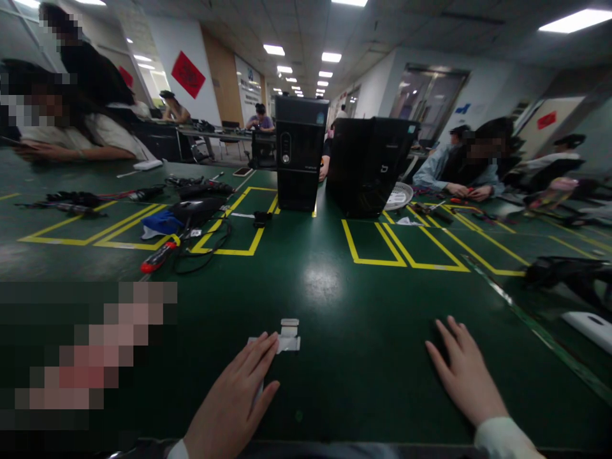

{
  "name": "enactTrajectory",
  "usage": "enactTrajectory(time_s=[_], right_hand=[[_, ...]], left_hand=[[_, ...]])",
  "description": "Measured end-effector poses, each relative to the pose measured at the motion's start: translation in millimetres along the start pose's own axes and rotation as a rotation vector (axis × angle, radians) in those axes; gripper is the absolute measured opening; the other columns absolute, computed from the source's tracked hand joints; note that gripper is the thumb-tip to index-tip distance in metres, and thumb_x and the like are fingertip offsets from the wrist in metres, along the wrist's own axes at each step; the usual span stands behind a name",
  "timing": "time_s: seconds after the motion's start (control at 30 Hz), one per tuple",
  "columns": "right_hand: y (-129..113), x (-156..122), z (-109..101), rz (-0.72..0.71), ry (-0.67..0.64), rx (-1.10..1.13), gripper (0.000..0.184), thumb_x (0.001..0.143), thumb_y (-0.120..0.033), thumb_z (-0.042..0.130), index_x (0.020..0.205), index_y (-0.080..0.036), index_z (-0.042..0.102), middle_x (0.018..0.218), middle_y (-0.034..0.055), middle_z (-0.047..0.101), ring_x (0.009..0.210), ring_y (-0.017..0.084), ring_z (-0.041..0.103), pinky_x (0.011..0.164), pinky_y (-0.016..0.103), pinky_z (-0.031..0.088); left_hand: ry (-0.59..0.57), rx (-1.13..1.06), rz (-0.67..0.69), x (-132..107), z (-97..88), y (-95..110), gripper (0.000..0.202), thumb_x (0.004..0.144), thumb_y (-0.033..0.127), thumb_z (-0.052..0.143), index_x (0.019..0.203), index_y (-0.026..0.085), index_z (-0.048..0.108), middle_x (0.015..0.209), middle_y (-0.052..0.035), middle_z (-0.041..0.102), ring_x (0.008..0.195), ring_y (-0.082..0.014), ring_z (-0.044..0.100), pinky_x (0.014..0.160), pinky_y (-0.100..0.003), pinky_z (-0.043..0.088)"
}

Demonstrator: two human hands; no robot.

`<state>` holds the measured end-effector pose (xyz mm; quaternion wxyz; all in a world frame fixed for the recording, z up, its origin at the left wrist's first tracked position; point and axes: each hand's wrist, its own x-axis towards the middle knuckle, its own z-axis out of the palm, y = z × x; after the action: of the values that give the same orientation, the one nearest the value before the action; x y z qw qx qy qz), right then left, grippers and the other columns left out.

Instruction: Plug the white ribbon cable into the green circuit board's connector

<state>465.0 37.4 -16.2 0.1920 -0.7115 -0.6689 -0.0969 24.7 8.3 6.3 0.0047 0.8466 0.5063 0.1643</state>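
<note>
My left hand [234, 398] lies flat on the dark green table [344, 306], fingers stretched out and resting on a small white piece [288, 338] of paper or plastic near the front edge. My right hand [466, 373] also lies flat and open on the bare table surface, holding nothing, well to the right of the white piece. Straight ahead, farther back, stand two black computer cases: a narrow one [300, 153] and a wider one [368, 164] beside it.
Yellow tape rectangles [373, 245] mark the table. At back left lie a red-handled screwdriver [160, 256], black cables, a blue cloth [161, 223] and tools. A white object [590, 328] sits at the right edge. Other people sit at both sides. A blurred patch covers the lower left.
</note>
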Motion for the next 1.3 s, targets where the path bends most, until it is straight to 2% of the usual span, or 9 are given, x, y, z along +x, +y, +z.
enactTrajectory(time_s=[0.13,0.27,0.37,0.47,0.67,0.77,0.9,1.07,1.3], right_hand=[[80.7,3.5,-16.9,0.28,0.004,-0.208,0.08,0.086,-0.057,0.02,0.127,0.006,0.048,0.138,0.0311,0.035,0.136,0.042,0.022,0.11,0.051,0.023],[121.8,10.7,-34.2,0.511,-0.014,-0.284,0.085,0.088,-0.056,0.011,0.129,0.01,0.045,0.136,0.0366,0.034,0.136,0.043,0.021,0.11,0.049,0.02],[139.1,16.7,-36.5,0.616,-0.087,-0.251,0.084,0.087,-0.058,0.016,0.132,0.008,0.044,0.137,0.035,0.036,0.133,0.041,0.03,0.106,0.047,0.025],[147.4,21.1,-36.1,0.649,-0.15,-0.218,0.083,0.086,-0.059,0.021,0.133,0.005,0.045,0.133,0.0336,0.043,0.124,0.041,0.042,0.099,0.049,0.033],[137.2,21.7,-44.8,0.668,-0.195,-0.258,0.086,0.083,-0.066,0.019,0.134,-0.003,0.047,0.126,0.0285,0.05,0.111,0.044,0.05,0.086,0.049,0.04],[134.7,19.3,-45.3,0.602,-0.208,-0.285,0.085,0.083,-0.066,0.018,0.135,-0.003,0.045,0.123,0.0258,0.053,0.107,0.042,0.053,0.083,0.048,0.042],[129.4,16.2,-43.4,0.393,-0.207,-0.255,0.075,0.085,-0.06,0.022,0.132,-0.007,0.049,0.121,0.0203,0.056,0.099,0.037,0.058,0.088,0.044,0.043],[111.5,12.3,-42.7,0.115,-0.204,-0.105,0.062,0.084,-0.05,0.031,0.127,-0.012,0.053,0.12,0.0146,0.059,0.109,0.029,0.056,0.098,0.039,0.041],[79.1,12.1,-34.8,-0.332,-0.176,0.079,0.05,0.088,-0.046,0.042,0.131,-0.021,0.05,0.13,0.012,0.055,0.117,0.028,0.054,0.099,0.047,0.044]], left_hand=[[0.028,-0.021,-0.018,-0.8,0.2,-0.5,0.058,0.094,0.037,0.045,0.147,0.026,0.026,0.146,-0.0045,0.041,0.131,-0.0252,0.042,0.102,-0.042,0.043],[0.057,-0.054,-0.049,-3.4,-2.4,-0.9,0.06,0.095,0.034,0.041,0.149,0.027,0.017,0.151,-0.0049,0.032,0.134,-0.0249,0.037,0.104,-0.042,0.04],[0.053,-0.074,-0.061,-5.6,-3.8,-0.9,0.059,0.095,0.031,0.039,0.149,0.028,0.016,0.152,-0.0041,0.03,0.135,-0.024,0.034,0.105,-0.042,0.038],[0.054,-0.087,-0.079,-6.6,-3.7,-0.4,0.058,0.095,0.032,0.04,0.149,0.028,0.017,0.151,-0.0042,0.032,0.134,-0.0242,0.037,0.104,-0.04,0.041],[0.051,-0.09,-0.082,-7.1,-2.8,-0.4,0.058,0.095,0.034,0.04,0.149,0.029,0.018,0.149,-0.0045,0.037,0.131,-0.0237,0.041,0.103,-0.041,0.041],[0.054,-0.09,-0.076,-7.3,-2.0,-1.2,0.058,0.095,0.035,0.042,0.148,0.028,0.02,0.148,-0.0044,0.039,0.131,-0.0233,0.042,0.103,-0.039,0.042],[0.058,-0.081,-0.07,-6.6,-1.2,-1.4,0.056,0.095,0.035,0.042,0.147,0.028,0.023,0.144,-0.005,0.044,0.129,-0.0228,0.044,0.102,-0.038,0.043],[0.07,-0.052,-0.045,-4.3,-1.7,0.0,0.05,0.094,0.035,0.044,0.143,0.026,0.034,0.139,-0.0046,0.05,0.126,-0.0229,0.048,0.101,-0.038,0.044],[0.072,-0.018,0.005,-0.6,-4.1,1.7,0.045,0.094,0.036,0.045,0.137,0.024,0.043,0.136,-0.005,0.053,0.123,-0.0227,0.05,0.101,-0.039,0.045]])
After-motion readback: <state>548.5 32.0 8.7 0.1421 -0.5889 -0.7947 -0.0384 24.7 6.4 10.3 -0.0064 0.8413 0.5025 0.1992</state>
